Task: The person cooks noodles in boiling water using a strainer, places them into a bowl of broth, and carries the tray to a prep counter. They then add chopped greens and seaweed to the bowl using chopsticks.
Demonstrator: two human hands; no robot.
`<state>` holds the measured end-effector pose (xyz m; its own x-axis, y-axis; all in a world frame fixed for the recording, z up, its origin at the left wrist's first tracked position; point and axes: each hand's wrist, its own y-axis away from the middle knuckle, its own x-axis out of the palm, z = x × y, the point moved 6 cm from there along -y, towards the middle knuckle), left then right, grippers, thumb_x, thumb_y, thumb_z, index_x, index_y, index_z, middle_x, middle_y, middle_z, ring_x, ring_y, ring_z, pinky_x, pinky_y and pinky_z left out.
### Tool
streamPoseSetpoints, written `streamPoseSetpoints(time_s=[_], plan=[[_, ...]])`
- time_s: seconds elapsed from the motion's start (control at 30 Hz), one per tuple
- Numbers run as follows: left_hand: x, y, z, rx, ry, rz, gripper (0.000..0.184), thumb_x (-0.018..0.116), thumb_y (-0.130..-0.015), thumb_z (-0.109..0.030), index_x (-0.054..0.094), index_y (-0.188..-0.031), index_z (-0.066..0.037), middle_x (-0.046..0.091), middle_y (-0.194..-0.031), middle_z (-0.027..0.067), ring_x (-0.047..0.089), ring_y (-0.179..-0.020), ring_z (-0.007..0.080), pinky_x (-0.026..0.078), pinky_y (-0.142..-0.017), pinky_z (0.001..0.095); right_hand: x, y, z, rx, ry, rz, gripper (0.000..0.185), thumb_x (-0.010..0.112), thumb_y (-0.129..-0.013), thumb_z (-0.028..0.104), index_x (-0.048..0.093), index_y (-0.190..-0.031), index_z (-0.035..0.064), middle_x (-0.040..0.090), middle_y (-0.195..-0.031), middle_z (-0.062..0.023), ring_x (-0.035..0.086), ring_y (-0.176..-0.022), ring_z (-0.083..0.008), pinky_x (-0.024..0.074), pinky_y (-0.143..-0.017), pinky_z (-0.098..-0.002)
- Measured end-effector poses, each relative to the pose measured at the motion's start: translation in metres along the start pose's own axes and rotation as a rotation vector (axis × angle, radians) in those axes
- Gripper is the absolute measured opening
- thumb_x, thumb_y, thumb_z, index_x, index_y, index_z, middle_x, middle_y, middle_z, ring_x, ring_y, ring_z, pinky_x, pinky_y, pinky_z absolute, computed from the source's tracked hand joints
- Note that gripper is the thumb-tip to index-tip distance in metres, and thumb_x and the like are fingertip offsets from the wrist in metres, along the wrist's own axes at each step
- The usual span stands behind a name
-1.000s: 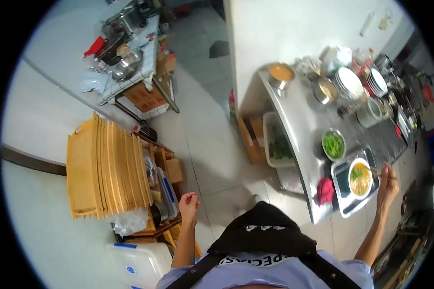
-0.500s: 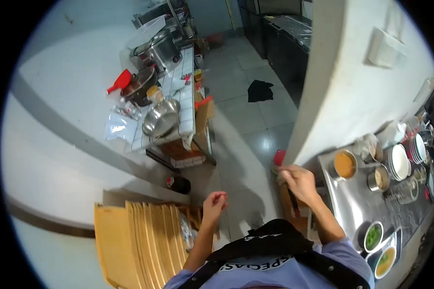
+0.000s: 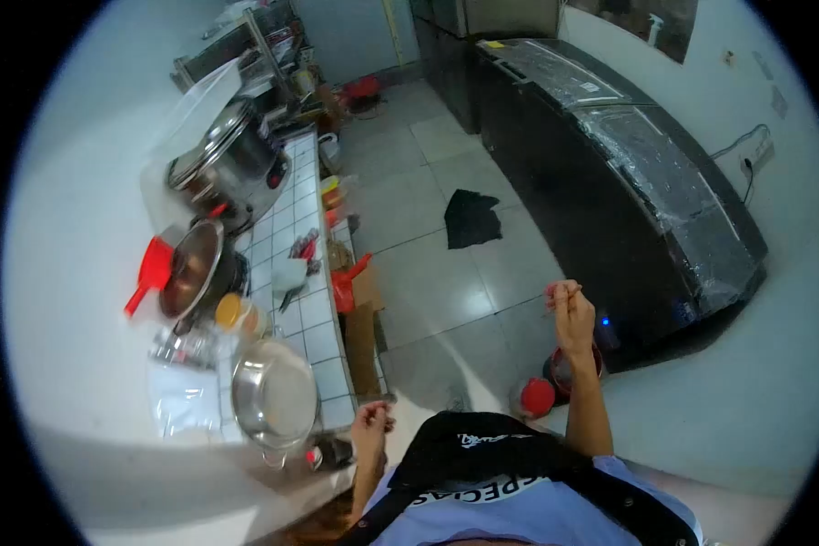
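My left hand [image 3: 371, 429] hangs low beside the near end of the tiled counter, its fingers loosely curled with nothing visible in them. A dark bottle with a red cap [image 3: 328, 454] stands close to its left. My right hand [image 3: 573, 320] is raised over the floor in front of the black chest freezer [image 3: 555, 209]. Its fingers are bent together, and no object shows in them. Below that hand are a red-lidded container [image 3: 537, 398] and a dark round bin [image 3: 562, 369]. Neither hand touches anything that I can see.
On the tiled counter [image 3: 318, 314] stand a steel basin [image 3: 273, 391], a yellow-lidded jar [image 3: 237, 314], a dark pot [image 3: 191, 273] with a red dipper [image 3: 155, 266], and a large steel cooker [image 3: 232, 168]. A black cloth or mat [image 3: 472, 218] lies on the tiled floor [image 3: 428, 273].
My view has moved forward past the wall edge. The steel worktable with bowls and the stacked yellow boards have left view; the freezer shows more fully. Both hands remain without a visible object.
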<state>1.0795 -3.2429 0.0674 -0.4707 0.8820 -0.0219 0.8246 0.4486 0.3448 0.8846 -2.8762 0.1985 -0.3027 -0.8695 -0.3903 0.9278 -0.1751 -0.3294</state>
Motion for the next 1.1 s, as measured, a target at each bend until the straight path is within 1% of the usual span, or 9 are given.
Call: streamPoseSetpoints(time_s=[0.2, 0.23, 0.37, 0.47, 0.63, 0.83, 0.93, 1.03, 1.1], plan=[[0.154, -0.239, -0.173, 0.319, -0.065, 0.269, 0.014, 0.053, -0.089, -0.011, 0.056, -0.099, -0.002, 0.059, -0.088, 0.0042, 0.055, -0.067, 0.0098, 0.046, -0.057, 0.0233, 0.003, -0.145, -0.037, 0.201, 0.238, -0.132, 0.027, 0.044, -0.093, 0.025, 0.059, -0.091, 0.0021, 0.058, -0.065, -0.0128, 0.061, -0.059, -0.0215, 0.045, -0.055, -0.0314], [0.184, -0.278, -0.186, 0.247, -0.141, 0.314, 0.014, 0.054, -0.089, -0.011, 0.057, -0.098, -0.002, 0.059, -0.09, 0.0045, 0.056, -0.069, 0.0107, 0.048, -0.06, 0.0244, 0.01, -0.168, -0.057, 0.234, 0.283, -0.127, 0.025, 0.045, -0.092, 0.024, 0.059, -0.092, 0.0032, 0.058, -0.064, -0.0126, 0.06, -0.058, -0.0216, 0.0444, -0.054, -0.0318], [0.278, -0.409, -0.231, 0.413, -0.296, 0.497, 0.017, 0.054, -0.089, -0.014, 0.057, -0.099, -0.001, 0.06, -0.092, 0.0052, 0.058, -0.073, 0.0123, 0.05, -0.065, 0.0259, 0.074, -0.261, -0.136, 0.368, 0.293, 0.059, 0.016, 0.052, -0.086, 0.017, 0.06, -0.085, 0.0041, 0.058, -0.062, -0.0149, 0.058, -0.055, -0.0259, 0.0432, -0.053, -0.0352], [0.297, -0.481, -0.234, 0.363, -0.325, 0.486, 0.019, 0.055, -0.088, -0.015, 0.058, -0.1, -0.001, 0.06, -0.09, 0.0053, 0.058, -0.074, 0.0119, 0.049, -0.065, 0.0256, 0.146, -0.373, -0.161, 0.218, 0.405, 0.236, 0.019, 0.052, -0.085, 0.022, 0.06, -0.089, 0.0052, 0.059, -0.067, -0.0191, 0.06, -0.062, -0.0338, 0.045, -0.058, -0.0419], [0.285, -0.592, -0.23, -0.104, -0.207, 0.383, 0.02, 0.056, -0.089, -0.019, 0.058, -0.102, -0.003, 0.062, -0.09, 0.005, 0.058, -0.069, 0.0113, 0.048, -0.06, 0.0249, 0.296, -0.567, -0.117, 0.074, 0.458, 0.522, 0.023, 0.052, -0.085, 0.027, 0.058, -0.092, 0.006, 0.061, -0.077, -0.0215, 0.059, -0.076, -0.0403, 0.0446, -0.065, -0.049], [0.262, -0.769, -0.222, -0.213, -0.038, 0.051, 0.016, 0.058, -0.087, -0.016, 0.058, -0.098, -0.004, 0.06, -0.086, 0.004, 0.057, -0.065, 0.0114, 0.046, -0.056, 0.0225, 0.481, -0.776, -0.149, -0.12, 0.535, 0.732, 0.022, 0.049, -0.087, 0.025, 0.057, -0.096, 0.0068, 0.061, -0.08, -0.0235, 0.058, -0.077, -0.0419, 0.0444, -0.066, -0.0502], [0.293, -0.877, -0.26, -0.263, 0.039, 0.003, 0.015, 0.058, -0.087, -0.015, 0.057, -0.098, -0.005, 0.06, -0.084, 0.0024, 0.055, -0.063, 0.0098, 0.045, -0.057, 0.0225, 0.539, -0.879, -0.171, -0.006, 0.44, 0.752, 0.025, 0.048, -0.087, 0.027, 0.057, -0.097, 0.0049, 0.061, -0.078, -0.0238, 0.058, -0.076, -0.0419, 0.0444, -0.066, -0.0499], [0.329, -1.021, -0.294, -0.133, 0.118, 0.045, 0.015, 0.057, -0.087, -0.015, 0.057, -0.099, -0.005, 0.06, -0.084, 0.0021, 0.055, -0.065, 0.0092, 0.045, -0.058, 0.0218, 0.584, -0.978, -0.187, 0.249, 0.342, 0.849, 0.03, 0.046, -0.087, 0.029, 0.056, -0.103, 0.0058, 0.061, -0.068, -0.0121, 0.059, -0.056, -0.0212, 0.0455, -0.047, -0.0368], [0.369, -1.096, -0.376, 0.022, 0.02, 0.11, 0.017, 0.056, -0.088, -0.018, 0.057, -0.099, -0.004, 0.06, -0.084, 0.0023, 0.055, -0.066, 0.0094, 0.045, -0.06, 0.0214, 0.607, -1.046, -0.205, 0.277, 0.32, 0.816, 0.03, 0.045, -0.088, 0.03, 0.057, -0.104, 0.0074, 0.06, -0.066, -0.0082, 0.055, -0.052, -0.015, 0.0425, -0.042, -0.0318]])
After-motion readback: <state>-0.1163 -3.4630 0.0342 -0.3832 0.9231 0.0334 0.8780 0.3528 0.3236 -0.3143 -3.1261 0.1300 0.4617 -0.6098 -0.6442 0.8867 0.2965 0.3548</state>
